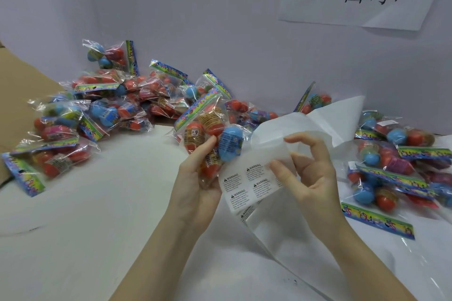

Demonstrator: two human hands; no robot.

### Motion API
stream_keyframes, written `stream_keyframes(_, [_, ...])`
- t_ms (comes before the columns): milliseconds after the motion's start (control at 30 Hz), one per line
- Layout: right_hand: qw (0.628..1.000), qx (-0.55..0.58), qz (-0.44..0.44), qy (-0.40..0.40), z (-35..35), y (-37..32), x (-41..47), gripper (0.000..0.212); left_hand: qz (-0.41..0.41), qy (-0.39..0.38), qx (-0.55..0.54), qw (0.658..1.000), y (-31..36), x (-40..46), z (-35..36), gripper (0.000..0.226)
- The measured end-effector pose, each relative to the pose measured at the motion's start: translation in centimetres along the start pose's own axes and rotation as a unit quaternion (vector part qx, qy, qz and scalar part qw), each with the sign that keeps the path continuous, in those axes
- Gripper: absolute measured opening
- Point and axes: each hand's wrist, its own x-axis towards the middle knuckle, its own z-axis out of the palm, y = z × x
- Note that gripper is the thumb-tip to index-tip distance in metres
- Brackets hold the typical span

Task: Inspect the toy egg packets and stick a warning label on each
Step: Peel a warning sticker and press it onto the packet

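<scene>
The left hand (195,178) grips a clear plastic packet of red and blue toy eggs (210,134), lifted off the white bench (97,203) with one face turned up, probably to take a sticker. The right hand (308,173) pinches the white backing sheet of printed warning labels (247,186), likely to peel one. Other packets lie heaped toward the bench's far left (80,110) and right (396,166) edges.

bare white table (102,215) open front-left, packet heap (110,105) blocking behind, more packets (396,168) crowding right
</scene>
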Motion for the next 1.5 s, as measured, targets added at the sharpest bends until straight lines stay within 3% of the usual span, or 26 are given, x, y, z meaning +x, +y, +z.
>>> stream_keyframes(233, [1.0, 0.018, -0.013, -0.001, -0.2, 0.2, 0.2, 0.038, -0.005, 0.002, -0.018, 1.0, 0.0, 0.0, 0.1, 0.021])
stream_keyframes(433, [0.998, -0.045, 0.006, -0.039, -0.5, -0.4, 0.2, 0.029, -0.002, -0.006, -0.016, 1.0, 0.1, 0.1, 0.1, 0.022])
stream_keyframes(667, [0.983, -0.173, -0.065, 0.011, 0.0, 0.5, 0.1, 0.042, 0.0, -0.007, -0.019, 1.0, -0.1, 0.1, 0.0, 0.021])
stream_keyframes(967, [0.947, -0.272, -0.161, 0.048, -0.1, 0.7, 0.1, 0.022, -0.009, 0.022, -0.026, 0.999, -0.2, 0.4, -0.3, 0.037])
stream_keyframes(1133, [0.94, -0.29, -0.169, 0.057, 0.0, 0.8, 0.1, 0.017, -0.02, 0.043, -0.041, 0.998, -0.2, 0.4, -0.2, 0.05])
stream_keyframes(1500, [0.917, -0.339, -0.19, 0.093, 0.9, 1.3, -0.1, 0.02, -0.005, 0.07, -0.062, 0.996, -0.1, 0.5, -0.3, 0.048])
